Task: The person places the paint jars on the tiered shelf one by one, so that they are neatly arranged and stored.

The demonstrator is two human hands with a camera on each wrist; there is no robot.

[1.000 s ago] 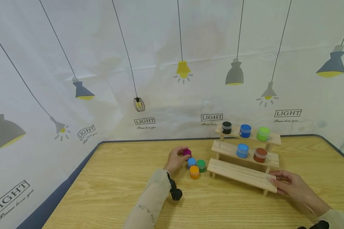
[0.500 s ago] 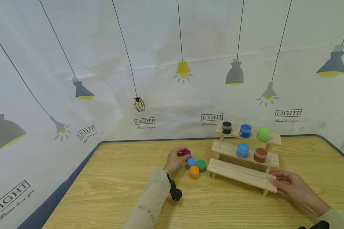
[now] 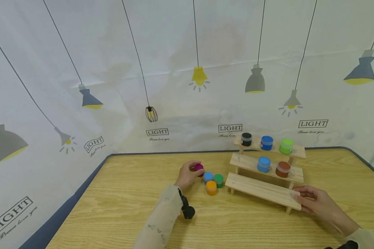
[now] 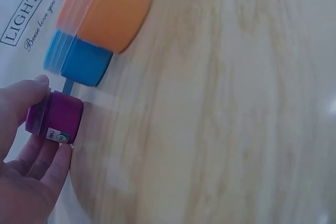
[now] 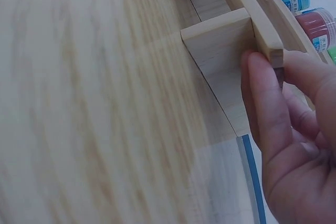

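My left hand (image 3: 187, 175) pinches a small purple paint jar (image 4: 62, 116) between thumb and fingers, close over the table. Right beside it stand a light blue jar (image 3: 208, 178), a green jar (image 3: 218, 180) and an orange jar (image 3: 211, 187). My right hand (image 3: 318, 202) grips the right end of the lowest step of a three-tier wooden stand (image 3: 261, 189), thumb on top and fingers beneath. On the middle step sit a blue jar (image 3: 263, 164) and a brown-red jar (image 3: 283, 169). The top step bears a black jar (image 3: 246, 139), a dark blue jar (image 3: 266, 143) and a lime green jar (image 3: 286, 146).
The wooden tabletop (image 3: 118, 207) spreads out to the left and in front of the stand. Behind it hangs a pale cloth backdrop (image 3: 174, 93) printed with lamps, meeting the table's back edge just behind the stand.
My left hand has drawn the purple jar slightly left and toward me, away from the other loose jars. The right hand and the stand have stayed put.
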